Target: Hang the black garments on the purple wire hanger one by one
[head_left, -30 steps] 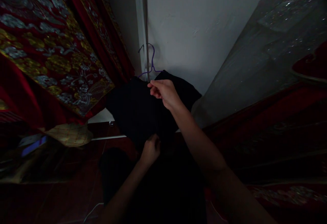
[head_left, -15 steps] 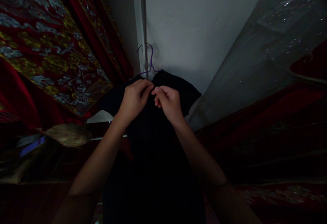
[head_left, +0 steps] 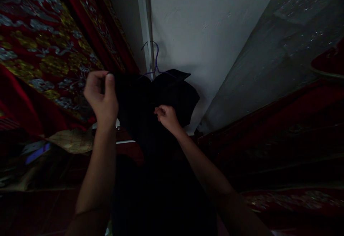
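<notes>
With the left hand (head_left: pixel 102 94), thumb tip against bent finger, pinching an edge of the dark garment (head_left: pixel 141 117) hung on a purple hanger (head_left: pixel 157 55) by the pale upright strip (head_left: pixel 147 24), beside red embroidered cloth (head_left: pixel 55 46). Holding the right hand (head_left: pixel 167 117) loosely curled, nearly closed, in front of the garment's middle; impossible to tell whether gripping any of it.

The purple hanger (head_left: pixel 156 66) carries the dark garment (head_left: pixel 180 99) at its sloping arms. The hook (head_left: pixel 157 51), at the hanger's upper end, crosses the pale vertical post (head_left: pixel 147 24); its attachment is unclear.
</notes>
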